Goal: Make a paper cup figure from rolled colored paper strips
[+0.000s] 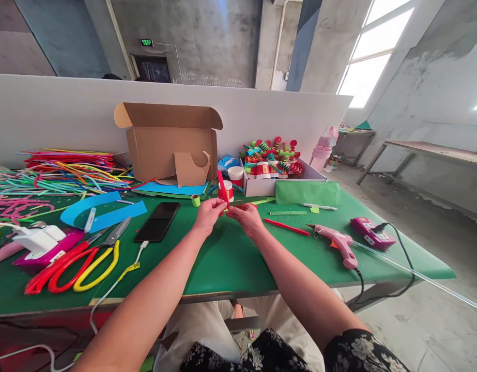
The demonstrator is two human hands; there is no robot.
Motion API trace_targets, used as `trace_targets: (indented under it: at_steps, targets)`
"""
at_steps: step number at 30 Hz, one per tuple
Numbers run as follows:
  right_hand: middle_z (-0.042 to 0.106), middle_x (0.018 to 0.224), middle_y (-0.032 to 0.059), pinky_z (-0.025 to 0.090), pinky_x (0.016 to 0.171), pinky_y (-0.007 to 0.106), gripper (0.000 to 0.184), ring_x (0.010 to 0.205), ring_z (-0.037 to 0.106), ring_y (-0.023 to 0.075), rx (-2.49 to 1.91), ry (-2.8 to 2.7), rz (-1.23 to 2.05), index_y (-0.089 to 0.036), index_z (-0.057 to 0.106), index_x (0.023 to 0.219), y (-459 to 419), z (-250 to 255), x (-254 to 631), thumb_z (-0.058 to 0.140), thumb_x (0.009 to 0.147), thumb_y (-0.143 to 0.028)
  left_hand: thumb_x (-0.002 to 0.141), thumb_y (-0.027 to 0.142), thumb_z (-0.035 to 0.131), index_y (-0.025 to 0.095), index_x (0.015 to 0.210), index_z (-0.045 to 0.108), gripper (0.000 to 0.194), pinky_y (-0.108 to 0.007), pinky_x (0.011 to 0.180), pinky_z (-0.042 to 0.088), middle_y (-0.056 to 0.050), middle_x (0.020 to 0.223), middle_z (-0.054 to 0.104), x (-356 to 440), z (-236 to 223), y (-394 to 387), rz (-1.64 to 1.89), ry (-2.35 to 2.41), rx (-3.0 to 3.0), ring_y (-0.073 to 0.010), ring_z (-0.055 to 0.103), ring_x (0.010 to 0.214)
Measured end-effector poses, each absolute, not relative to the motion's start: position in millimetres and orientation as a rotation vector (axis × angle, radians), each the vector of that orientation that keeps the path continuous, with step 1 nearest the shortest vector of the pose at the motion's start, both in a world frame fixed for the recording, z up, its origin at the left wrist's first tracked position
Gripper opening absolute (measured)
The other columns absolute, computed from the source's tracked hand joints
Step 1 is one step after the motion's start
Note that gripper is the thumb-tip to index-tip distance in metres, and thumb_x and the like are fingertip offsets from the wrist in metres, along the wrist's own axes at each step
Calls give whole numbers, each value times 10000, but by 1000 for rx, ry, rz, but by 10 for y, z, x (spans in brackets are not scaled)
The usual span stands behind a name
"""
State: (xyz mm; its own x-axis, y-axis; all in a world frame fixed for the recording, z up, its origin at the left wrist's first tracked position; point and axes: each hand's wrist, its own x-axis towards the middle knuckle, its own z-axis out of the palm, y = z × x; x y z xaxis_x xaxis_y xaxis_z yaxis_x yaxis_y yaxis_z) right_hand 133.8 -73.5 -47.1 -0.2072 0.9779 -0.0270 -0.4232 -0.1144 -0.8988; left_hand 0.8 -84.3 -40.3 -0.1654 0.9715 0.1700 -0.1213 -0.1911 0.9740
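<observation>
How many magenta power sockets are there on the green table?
2: a left socket under white chargers and a right socket beside the pink glue gun. Others may be hidden.

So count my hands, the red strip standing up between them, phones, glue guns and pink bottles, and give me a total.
Hands: 2
Held red strips: 1
Phones: 1
Glue guns: 1
Pink bottles: 1
Total: 6

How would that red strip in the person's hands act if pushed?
The red strip is probably fairly stiff at this length, since it rises above the left hand and right hand without drooping. It looks narrow and thin, so it is likely light. Its top looks free, so a sideways push there might bend it.
</observation>
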Motion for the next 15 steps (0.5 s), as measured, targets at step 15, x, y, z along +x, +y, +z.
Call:
trace_targets:
  at_steps: [15]
  targets:
    - [688,657,-10,562,715,271,371,628,646,113,-742,-969,1686,-175,676,674,-725,-475,1369,928,502,-386,458,426,856,158,618,669,364,-246,501,365,4,553,613,18,-351,-877,1520,1089,1147,-98,471,509]
